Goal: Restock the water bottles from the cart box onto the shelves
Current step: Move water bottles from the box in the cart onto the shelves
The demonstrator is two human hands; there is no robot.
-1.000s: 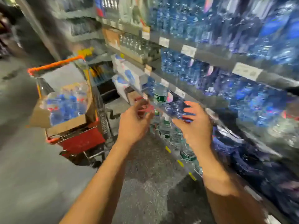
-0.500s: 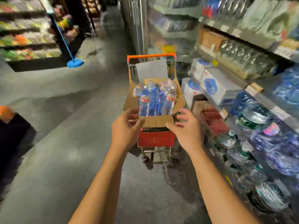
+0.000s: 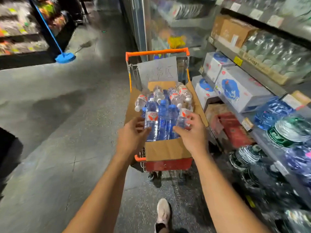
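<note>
An open cardboard box (image 3: 165, 149) rides in an orange-handled cart (image 3: 157, 52) straight ahead. Several water bottles (image 3: 163, 115) fill it, some clear with red labels, some blue. My left hand (image 3: 133, 133) reaches over the box's near left corner, fingers spread beside a red-labelled bottle (image 3: 151, 122). My right hand (image 3: 193, 132) hovers over the near right corner, fingers spread at another clear bottle (image 3: 183, 118). Neither hand grips anything. The shelves (image 3: 262, 132) run along the right.
Stocked bottles and white cartons (image 3: 239, 88) fill the right-hand shelves, with a red crate (image 3: 234, 130) low down. A blue mop (image 3: 64, 57) leans at the far-left display. My shoe (image 3: 162, 211) stands on grey floor behind the cart. A paper sign (image 3: 158, 71) hangs in the cart.
My view has swung from the shelf to the cart. Both hands have moved away from the shelf bottles and forward over the box, now reaching among its bottles.
</note>
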